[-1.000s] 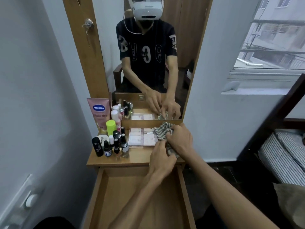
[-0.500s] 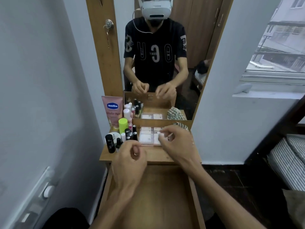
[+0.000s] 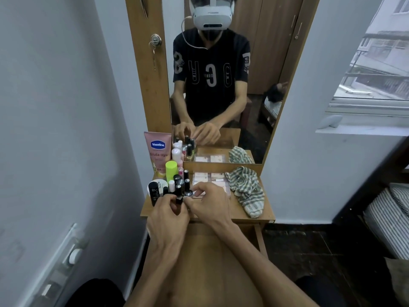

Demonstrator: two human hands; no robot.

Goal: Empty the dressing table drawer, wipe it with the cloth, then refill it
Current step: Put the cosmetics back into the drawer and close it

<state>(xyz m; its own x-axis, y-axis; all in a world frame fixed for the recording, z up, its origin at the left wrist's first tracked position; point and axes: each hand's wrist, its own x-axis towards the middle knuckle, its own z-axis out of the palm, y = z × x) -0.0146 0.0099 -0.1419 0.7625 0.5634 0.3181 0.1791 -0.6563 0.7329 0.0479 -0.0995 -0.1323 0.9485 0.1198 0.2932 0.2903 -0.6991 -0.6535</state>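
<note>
A: What's changed from a second ago?

B: Both hands have left the cloth (image 3: pixel 245 191). Then they were bunched on it at the back right of the tabletop; half a second ago they hung apart over the drawer. Now they have come together at the cluster of bottles on the left. The cloth lies crumpled on the right side of the top, well clear of the fingers.

A: Start near. Where's the drawer?

B: The drawer (image 3: pixel 205 258) is pulled out beneath the forearms, its wooden floor bare where it shows.

A: And the hands?

B: The left hand (image 3: pixel 168 220) is curled, knuckles up, thumb and fingers pinched on a small black bottle (image 3: pixel 178 197) at the front of the cluster. The right hand (image 3: pixel 209 204) sits just beside it, fingertips drawn in toward the same bottle and a round black cap (image 3: pixel 188 193); whether it actually grips either, I can't tell.

A: Further back?

B: A flat pink palette (image 3: pixel 210 179) lies between the bottles and the cloth. Behind the bottles stand a lime-green cap (image 3: pixel 171 170) and a pink tube (image 3: pixel 158 151).

A: Any writing?

B: The tube reads "Vaseline" and "Gluta-Hya". In the mirror (image 3: pixel 221 85) the black shirt's letters come out reversed. The print on the black bottles is too small to read.
</note>
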